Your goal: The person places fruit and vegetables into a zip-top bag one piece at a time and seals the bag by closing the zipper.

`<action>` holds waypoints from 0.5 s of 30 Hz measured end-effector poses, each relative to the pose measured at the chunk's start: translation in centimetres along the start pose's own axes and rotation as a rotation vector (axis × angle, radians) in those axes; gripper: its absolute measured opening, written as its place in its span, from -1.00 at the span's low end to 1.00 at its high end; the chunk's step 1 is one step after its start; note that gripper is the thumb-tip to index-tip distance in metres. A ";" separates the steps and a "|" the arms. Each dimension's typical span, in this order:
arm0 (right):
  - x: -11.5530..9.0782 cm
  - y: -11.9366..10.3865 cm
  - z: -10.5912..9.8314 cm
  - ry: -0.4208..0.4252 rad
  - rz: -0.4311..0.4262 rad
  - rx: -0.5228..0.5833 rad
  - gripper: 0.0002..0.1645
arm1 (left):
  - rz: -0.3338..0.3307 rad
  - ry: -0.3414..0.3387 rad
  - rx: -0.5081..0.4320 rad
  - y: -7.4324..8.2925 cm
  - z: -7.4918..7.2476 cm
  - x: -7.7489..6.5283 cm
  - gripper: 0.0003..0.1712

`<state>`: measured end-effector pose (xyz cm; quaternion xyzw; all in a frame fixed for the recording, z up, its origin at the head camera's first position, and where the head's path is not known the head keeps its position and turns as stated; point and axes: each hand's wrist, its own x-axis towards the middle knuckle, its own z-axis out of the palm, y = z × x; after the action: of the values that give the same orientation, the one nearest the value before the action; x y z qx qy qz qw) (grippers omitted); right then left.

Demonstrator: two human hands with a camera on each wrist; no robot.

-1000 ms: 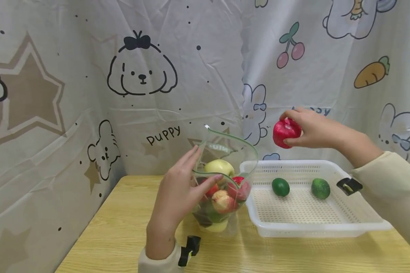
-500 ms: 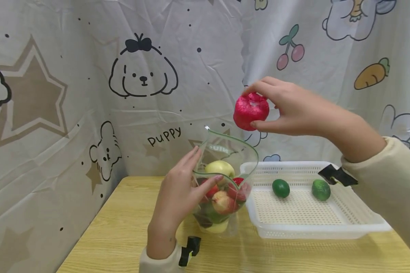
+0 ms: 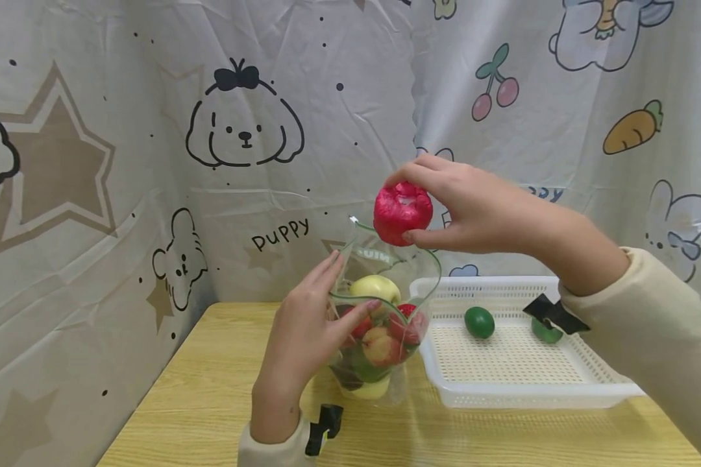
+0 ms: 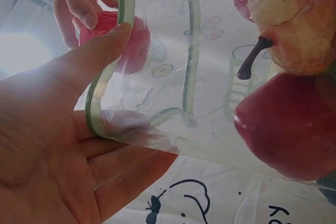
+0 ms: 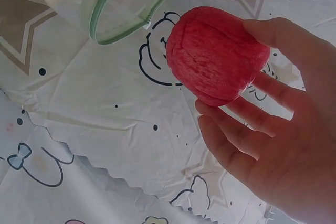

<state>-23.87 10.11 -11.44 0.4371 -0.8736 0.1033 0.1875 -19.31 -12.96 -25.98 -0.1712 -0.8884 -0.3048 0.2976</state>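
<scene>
Left hand (image 3: 298,331) has its grip round the edge of a clear zip bag (image 3: 385,263) of fruit (image 3: 382,347) on the bench (image 3: 198,395). Right hand (image 3: 473,204), grip pinching a red fruit (image 3: 400,222) up by the bag's mouth. White basket (image 3: 531,395) alongside, two green fruits (image 3: 479,322) in it, cartoon cloth (image 3: 344,117) behind.

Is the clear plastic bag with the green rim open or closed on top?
Open. On the clear plastic bag, front and back edges of the green rim stand apart, and the left hand holds its side.
</scene>
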 end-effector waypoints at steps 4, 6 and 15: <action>0.0 -0.2 0.3 -0.002 -0.008 0.009 -0.37 | 0.001 -0.002 -0.005 0.0 0.0 0.0 -0.14; 0.1 -0.3 0.4 -0.001 -0.014 0.010 -0.37 | 0.001 -0.003 -0.008 0.0 0.0 0.0 -0.14; 0.0 -0.5 1.2 -0.013 -0.023 -0.011 -0.40 | 0.003 0.005 -0.010 0.0 0.0 -0.1 -0.14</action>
<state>-23.79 9.42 -12.49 0.4469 -0.8701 0.0934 0.1857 -19.25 -12.96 -25.99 -0.1731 -0.8859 -0.3093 0.2992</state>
